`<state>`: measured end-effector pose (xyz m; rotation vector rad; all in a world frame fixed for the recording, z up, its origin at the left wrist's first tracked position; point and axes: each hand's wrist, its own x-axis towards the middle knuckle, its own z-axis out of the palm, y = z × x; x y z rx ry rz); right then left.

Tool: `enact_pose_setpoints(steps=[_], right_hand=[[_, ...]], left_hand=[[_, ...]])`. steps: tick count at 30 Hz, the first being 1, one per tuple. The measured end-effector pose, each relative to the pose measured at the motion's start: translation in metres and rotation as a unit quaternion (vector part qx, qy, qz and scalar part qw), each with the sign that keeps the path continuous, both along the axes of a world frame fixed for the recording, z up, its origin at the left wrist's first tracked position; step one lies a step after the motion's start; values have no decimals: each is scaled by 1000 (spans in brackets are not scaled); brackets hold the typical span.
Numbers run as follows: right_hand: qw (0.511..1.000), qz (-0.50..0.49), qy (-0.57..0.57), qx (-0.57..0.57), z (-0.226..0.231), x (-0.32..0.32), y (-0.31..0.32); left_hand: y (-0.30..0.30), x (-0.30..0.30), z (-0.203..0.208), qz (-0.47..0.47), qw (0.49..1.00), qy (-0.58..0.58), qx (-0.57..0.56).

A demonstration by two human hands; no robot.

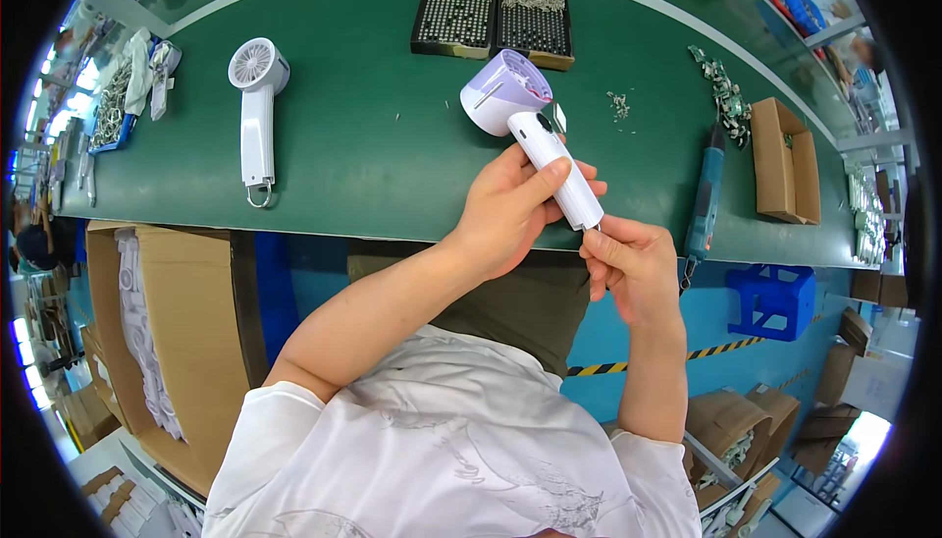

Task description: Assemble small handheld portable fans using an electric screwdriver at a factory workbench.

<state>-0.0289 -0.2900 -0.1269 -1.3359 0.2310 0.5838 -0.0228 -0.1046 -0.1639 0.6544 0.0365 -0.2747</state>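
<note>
My left hand (510,206) is closed around the white handle of a handheld fan (557,171), tilted above the table's near edge. The fan's round head (505,93), white and lavender, points up and away from me. Thumb and fingers of my right hand (630,265) pinch at the handle's lower end. A small bit of something shows at those fingertips, too hidden to name. Another white handheld fan (257,131) lies to the left on the green table (353,145), a metal loop at its handle's end.
Two black trays (453,23) of small screws stand at the back. Loose screws (618,105) lie right of the fan. Farther right are a teal electric screwdriver (704,194), small metal parts (724,96) and a cardboard box (785,165). A large carton (186,322) of white parts sits lower left.
</note>
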Motion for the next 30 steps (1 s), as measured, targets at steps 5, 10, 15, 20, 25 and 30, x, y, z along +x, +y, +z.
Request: enact_pose_setpoints(steps=[5,10,15,20,25,30], right_hand=[[999,10,-35,-39,-1,3,0],[996,4,-64,-64,-2,2,2],[992,0,-97,-76,-4,1,3],[990,12,-106,-92,-3,1,3],[987,18,-120,-102,-1,2,4],[985,32,-139,-100,3,-7,7]], left_hand=[[-2,-2,-4,8,1000,5,10],[-4,-4,-3,34,999,3,19],[-6,-2,-3,37,999,12,27],[-6,-3,-1,48,998,13,32],[-7,-1,-2,51,998,14,42],[-9,-1,6,81,995,34,55]])
